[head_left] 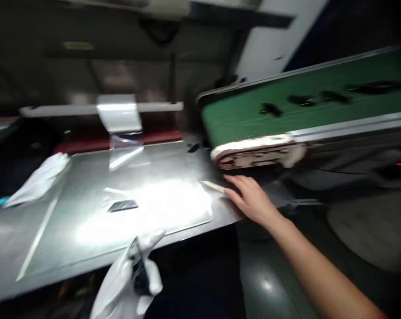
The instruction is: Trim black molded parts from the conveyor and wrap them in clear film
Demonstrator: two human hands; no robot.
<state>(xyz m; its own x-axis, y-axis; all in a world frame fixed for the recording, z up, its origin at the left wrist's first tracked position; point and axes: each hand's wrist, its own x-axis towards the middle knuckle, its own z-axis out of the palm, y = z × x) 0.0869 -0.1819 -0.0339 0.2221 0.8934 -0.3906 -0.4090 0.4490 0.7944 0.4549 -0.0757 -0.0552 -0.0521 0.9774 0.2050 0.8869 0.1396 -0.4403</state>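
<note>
My left hand (pixel 127 279), in a white glove, is closed around a small black part (pixel 140 272) at the near edge of the metal table. The part looks flat and glossy, but blur hides its kind. My right hand (pixel 248 197) is bare and reaches to the table's right edge, with thumb and forefinger apart. A thin beige stick (pixel 213 186) lies there, its near end at my thumb tip; I cannot tell if they touch. On the table's bright surface lies a flat dark rectangular piece (pixel 123 205), with a pale strip (pixel 115 191) just behind it.
A green conveyor belt (pixel 240 117) carrying several dark parts (pixel 302 100) runs off at the upper right. Clear film hangs from a roll (pixel 119 113) on a white bar at the back. A white glove (pixel 37 181) lies at the left of the metal table (pixel 87 177).
</note>
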